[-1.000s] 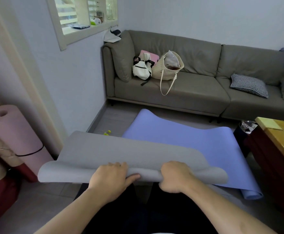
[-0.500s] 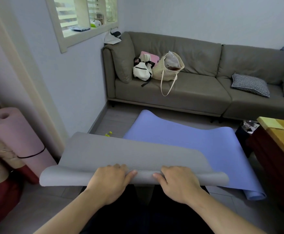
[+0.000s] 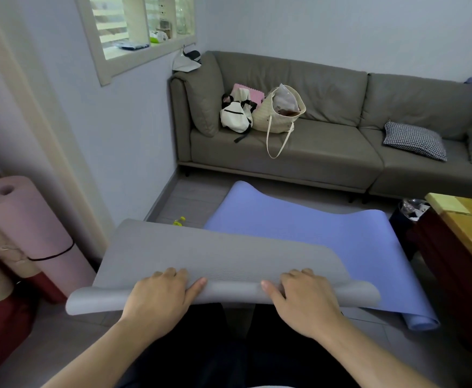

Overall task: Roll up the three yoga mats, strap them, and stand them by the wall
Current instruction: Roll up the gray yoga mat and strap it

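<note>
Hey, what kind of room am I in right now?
Most likely a home living room: a long grey sofa with bags and a checked cushion lines the far wall, a wooden table stands at the right, and yoga mats lie across the tiled floor.

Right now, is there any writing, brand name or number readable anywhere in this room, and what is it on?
None can be read.
Items on the window ledge: any print too small and blurred.
Bags on the sofa: no legible label.
Grey mat, blue mat, pink rolled mat: no text visible.
</note>
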`<state>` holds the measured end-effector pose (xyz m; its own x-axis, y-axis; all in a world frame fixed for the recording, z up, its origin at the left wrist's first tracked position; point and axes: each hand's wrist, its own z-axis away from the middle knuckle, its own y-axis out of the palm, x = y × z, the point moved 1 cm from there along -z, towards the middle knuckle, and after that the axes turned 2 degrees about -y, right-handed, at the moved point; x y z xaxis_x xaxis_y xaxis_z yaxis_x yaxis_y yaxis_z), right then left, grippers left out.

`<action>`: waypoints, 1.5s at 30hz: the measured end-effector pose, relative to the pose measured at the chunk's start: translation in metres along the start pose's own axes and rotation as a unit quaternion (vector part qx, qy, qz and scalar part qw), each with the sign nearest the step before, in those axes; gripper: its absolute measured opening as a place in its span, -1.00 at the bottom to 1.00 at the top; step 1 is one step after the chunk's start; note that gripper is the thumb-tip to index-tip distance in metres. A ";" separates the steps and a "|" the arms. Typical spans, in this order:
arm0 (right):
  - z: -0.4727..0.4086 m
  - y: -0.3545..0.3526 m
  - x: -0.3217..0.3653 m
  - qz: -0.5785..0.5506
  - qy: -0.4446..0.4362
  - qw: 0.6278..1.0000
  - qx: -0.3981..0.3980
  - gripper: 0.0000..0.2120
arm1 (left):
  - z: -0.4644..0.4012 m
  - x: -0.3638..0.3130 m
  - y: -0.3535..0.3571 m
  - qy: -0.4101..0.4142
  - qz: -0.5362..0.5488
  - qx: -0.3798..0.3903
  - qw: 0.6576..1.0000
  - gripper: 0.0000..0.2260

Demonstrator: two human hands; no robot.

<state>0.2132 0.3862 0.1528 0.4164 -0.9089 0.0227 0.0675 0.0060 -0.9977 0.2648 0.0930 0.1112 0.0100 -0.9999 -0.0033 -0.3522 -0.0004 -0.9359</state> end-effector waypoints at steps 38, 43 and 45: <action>-0.039 0.006 -0.028 -0.220 0.125 0.967 0.034 -0.54 | 0.002 0.014 0.002 0.076 0.280 0.042 0.956 -0.66; -0.021 0.025 -0.027 -0.176 0.001 0.976 -0.129 -0.66 | -0.008 0.020 0.000 0.049 0.295 0.078 0.951 -0.73; -0.009 0.030 -0.031 -0.139 -0.083 0.972 -0.170 -0.72 | -0.013 0.021 0.001 0.041 0.292 0.090 0.951 -0.72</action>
<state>0.1943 0.4114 0.1212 0.5670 -0.7759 0.2766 -0.0927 -0.3937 -0.9145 0.2525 0.0715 0.1150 -0.2139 -0.8271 -0.5198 -0.1095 0.5491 -0.8286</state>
